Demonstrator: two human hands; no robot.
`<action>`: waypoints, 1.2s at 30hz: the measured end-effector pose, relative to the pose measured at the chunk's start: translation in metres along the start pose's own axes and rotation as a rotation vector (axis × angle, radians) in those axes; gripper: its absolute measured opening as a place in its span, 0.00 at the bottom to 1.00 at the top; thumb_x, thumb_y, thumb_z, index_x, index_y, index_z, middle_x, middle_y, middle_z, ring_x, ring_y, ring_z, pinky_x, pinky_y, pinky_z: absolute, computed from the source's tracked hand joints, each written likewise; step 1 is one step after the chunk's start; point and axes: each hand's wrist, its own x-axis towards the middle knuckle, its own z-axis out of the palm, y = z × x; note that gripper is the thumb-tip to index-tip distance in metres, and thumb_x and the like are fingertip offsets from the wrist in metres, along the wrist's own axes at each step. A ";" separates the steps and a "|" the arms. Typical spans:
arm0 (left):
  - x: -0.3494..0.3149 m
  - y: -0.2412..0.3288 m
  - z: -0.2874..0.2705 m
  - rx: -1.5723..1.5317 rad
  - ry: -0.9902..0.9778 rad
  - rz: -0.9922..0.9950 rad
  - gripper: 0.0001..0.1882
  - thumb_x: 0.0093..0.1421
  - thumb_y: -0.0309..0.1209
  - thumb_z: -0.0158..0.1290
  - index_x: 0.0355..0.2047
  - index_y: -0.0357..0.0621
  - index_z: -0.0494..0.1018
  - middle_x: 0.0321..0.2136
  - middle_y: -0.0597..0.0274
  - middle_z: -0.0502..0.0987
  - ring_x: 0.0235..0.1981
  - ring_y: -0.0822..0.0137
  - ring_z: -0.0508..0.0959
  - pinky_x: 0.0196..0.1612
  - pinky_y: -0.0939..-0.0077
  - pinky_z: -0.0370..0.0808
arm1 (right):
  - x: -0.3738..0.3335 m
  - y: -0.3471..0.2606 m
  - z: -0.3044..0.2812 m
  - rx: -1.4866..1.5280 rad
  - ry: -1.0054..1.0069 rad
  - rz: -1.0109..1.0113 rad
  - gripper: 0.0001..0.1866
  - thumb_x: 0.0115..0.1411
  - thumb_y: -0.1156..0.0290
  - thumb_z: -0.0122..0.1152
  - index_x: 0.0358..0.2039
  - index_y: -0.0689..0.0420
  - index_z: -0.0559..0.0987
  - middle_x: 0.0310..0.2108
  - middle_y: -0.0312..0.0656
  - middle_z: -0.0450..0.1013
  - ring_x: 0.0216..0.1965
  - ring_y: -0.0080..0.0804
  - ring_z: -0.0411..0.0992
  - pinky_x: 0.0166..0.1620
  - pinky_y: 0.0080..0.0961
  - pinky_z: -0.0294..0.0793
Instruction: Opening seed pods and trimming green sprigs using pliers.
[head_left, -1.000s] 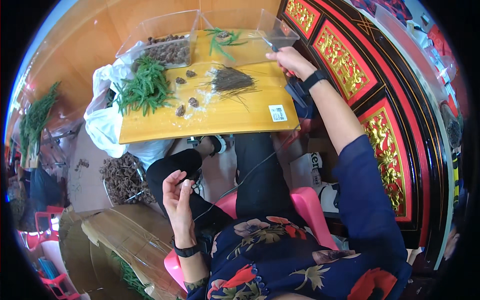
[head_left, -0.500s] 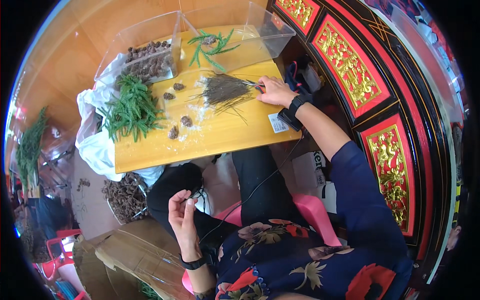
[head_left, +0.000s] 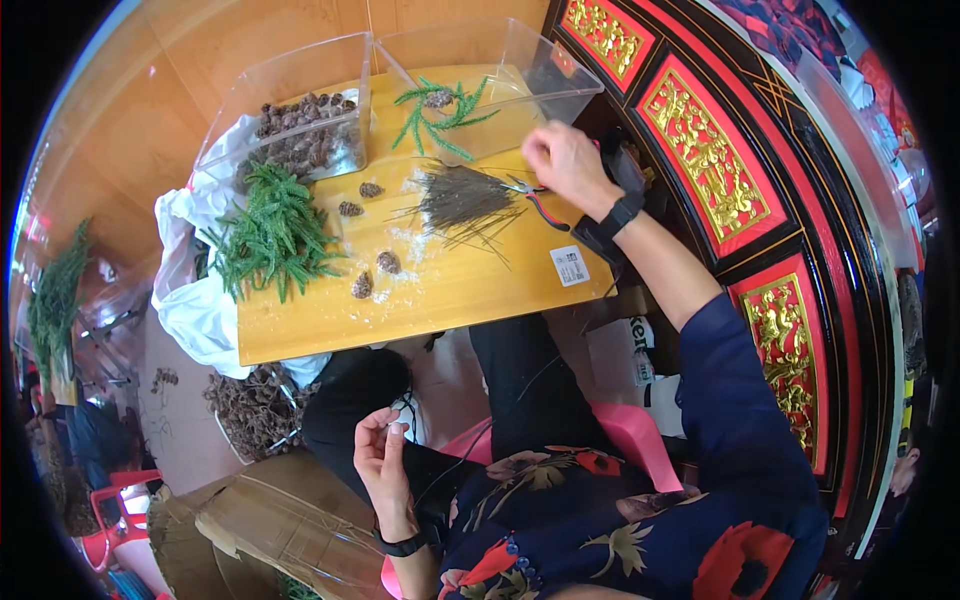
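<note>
The fingers of the right hand (head_left: 572, 172) are curled in; whether they close on anything is hidden. This hand hangs over the right part of the worktop (head_left: 480, 290), just beyond the red-and-black pliers (head_left: 549, 212), whose tips reach the right side of a bundle of thin dark brown sticks (head_left: 465, 195). The left hand (head_left: 384, 468) is near the lap, fingers half bent and tips close to the thumb; I cannot tell whether they meet or pinch something.

Left of the bundle lie four loose cones (head_left: 388, 262) and white powder (head_left: 405, 242); farther left is a pile of green sprigs (head_left: 275, 235). On the far left a clear tub (head_left: 285, 62) holds many more cones. On the far right, within another clear tub's (head_left: 585, 93) outline, sprigs (head_left: 428, 130) radiate around one cone (head_left: 438, 99). A white label (head_left: 570, 266) sits at the near right.
</note>
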 end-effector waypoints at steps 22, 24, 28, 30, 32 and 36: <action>0.004 0.004 0.000 -0.003 0.014 -0.049 0.10 0.61 0.26 0.51 0.42 0.38 0.70 0.38 0.63 0.75 0.36 0.74 0.74 0.41 0.82 0.69 | 0.104 -0.066 -0.022 0.663 0.025 -0.117 0.27 0.49 0.55 0.66 0.44 0.62 0.72 0.36 0.48 0.74 0.35 0.41 0.74 0.39 0.28 0.73; 0.008 0.007 0.006 -0.004 0.006 -0.070 0.10 0.60 0.24 0.52 0.42 0.37 0.70 0.37 0.63 0.74 0.37 0.75 0.73 0.43 0.82 0.69 | 0.107 -0.059 -0.032 0.397 0.428 -0.029 0.23 0.51 0.60 0.64 0.43 0.61 0.73 0.36 0.47 0.74 0.35 0.37 0.74 0.39 0.27 0.72; 0.019 0.013 0.011 0.110 -0.012 0.026 0.10 0.59 0.23 0.52 0.43 0.37 0.70 0.36 0.64 0.74 0.37 0.76 0.72 0.43 0.84 0.68 | 0.073 -0.064 -0.058 0.219 0.186 -0.010 0.23 0.52 0.63 0.63 0.47 0.59 0.73 0.38 0.49 0.75 0.36 0.33 0.75 0.40 0.28 0.73; 0.026 0.021 0.019 0.171 -0.025 0.066 0.11 0.59 0.23 0.52 0.43 0.36 0.70 0.36 0.64 0.74 0.36 0.77 0.72 0.41 0.85 0.68 | 0.027 -0.051 -0.019 0.281 -0.066 -0.120 0.16 0.48 0.59 0.66 0.33 0.56 0.81 0.26 0.42 0.77 0.30 0.32 0.75 0.37 0.27 0.73; 0.038 0.026 0.028 0.207 -0.043 0.081 0.11 0.59 0.23 0.53 0.43 0.36 0.70 0.36 0.65 0.74 0.36 0.77 0.72 0.40 0.85 0.68 | -0.010 -0.045 0.005 0.217 -0.308 -0.048 0.11 0.48 0.62 0.64 0.28 0.56 0.81 0.23 0.43 0.76 0.26 0.35 0.75 0.34 0.30 0.73; 0.069 0.038 0.039 0.394 -0.082 0.170 0.14 0.58 0.24 0.54 0.44 0.34 0.69 0.36 0.62 0.74 0.32 0.77 0.73 0.36 0.84 0.69 | -0.050 -0.044 0.042 0.163 -0.269 0.005 0.10 0.49 0.64 0.63 0.25 0.59 0.80 0.24 0.48 0.75 0.28 0.45 0.74 0.33 0.36 0.72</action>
